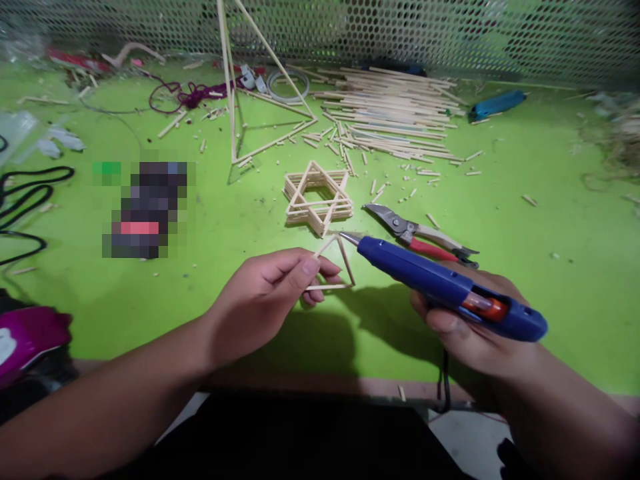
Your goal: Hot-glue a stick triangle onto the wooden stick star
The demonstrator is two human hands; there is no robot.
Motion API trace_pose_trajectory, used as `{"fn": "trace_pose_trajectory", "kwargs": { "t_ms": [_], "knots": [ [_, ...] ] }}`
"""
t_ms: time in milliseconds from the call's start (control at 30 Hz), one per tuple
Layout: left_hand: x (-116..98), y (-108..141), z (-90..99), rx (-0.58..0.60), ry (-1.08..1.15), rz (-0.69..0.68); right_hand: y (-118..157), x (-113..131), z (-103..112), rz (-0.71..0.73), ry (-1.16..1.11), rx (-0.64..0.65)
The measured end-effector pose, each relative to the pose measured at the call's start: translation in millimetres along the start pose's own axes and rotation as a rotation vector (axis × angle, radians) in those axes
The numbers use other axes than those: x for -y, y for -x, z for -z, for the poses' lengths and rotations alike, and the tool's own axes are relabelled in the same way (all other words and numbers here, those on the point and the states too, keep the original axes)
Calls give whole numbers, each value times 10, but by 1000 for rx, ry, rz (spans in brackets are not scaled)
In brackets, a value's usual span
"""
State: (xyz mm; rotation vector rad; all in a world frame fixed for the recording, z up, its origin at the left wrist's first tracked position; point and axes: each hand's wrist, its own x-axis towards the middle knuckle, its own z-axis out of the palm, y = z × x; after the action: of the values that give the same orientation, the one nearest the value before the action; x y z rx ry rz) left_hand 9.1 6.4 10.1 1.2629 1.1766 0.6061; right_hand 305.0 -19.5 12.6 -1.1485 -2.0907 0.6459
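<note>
My left hand (273, 287) pinches a small triangle of thin wooden sticks (347, 261) between thumb and fingers. My right hand (470, 327) is wrapped round a blue glue gun (425, 270), whose metal nozzle points left and sits at the triangle's top corner. Just beyond them a star-shaped stack of sticks (320, 213) lies on the green table (225, 220). Pruning shears (400, 227) with one red and one pale handle lie behind the glue gun.
A large stick frame (231, 100) stands behind the star. Many loose sticks (395, 113) lie at the back, beside a blue tool (497, 105). Purple cord (193, 97), a black cable (37, 190) and a blurred-out dark object (150, 207) are on the left.
</note>
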Motion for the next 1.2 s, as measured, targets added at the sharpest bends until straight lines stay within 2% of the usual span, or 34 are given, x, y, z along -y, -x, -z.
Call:
{"fn": "trace_pose_trajectory", "kwargs": {
  "t_ms": [700, 867, 1000, 1100, 1200],
  "knots": [
    [80, 9, 25, -7, 24, -8, 4, 30, 24, 6, 21, 42],
    [60, 12, 14, -1, 63, -10, -38, 60, 1, 29, 49, 50],
    [22, 4, 4, -4, 79, -15, -44, 71, 4, 65, -20, 95],
    [11, -8, 5, -3, 87, -8, 44, 39, 16, 24, -4, 28],
    [23, -21, 9, -7, 58, -2, 146, -2, -35, -101, 43, -104]
  ]
}}
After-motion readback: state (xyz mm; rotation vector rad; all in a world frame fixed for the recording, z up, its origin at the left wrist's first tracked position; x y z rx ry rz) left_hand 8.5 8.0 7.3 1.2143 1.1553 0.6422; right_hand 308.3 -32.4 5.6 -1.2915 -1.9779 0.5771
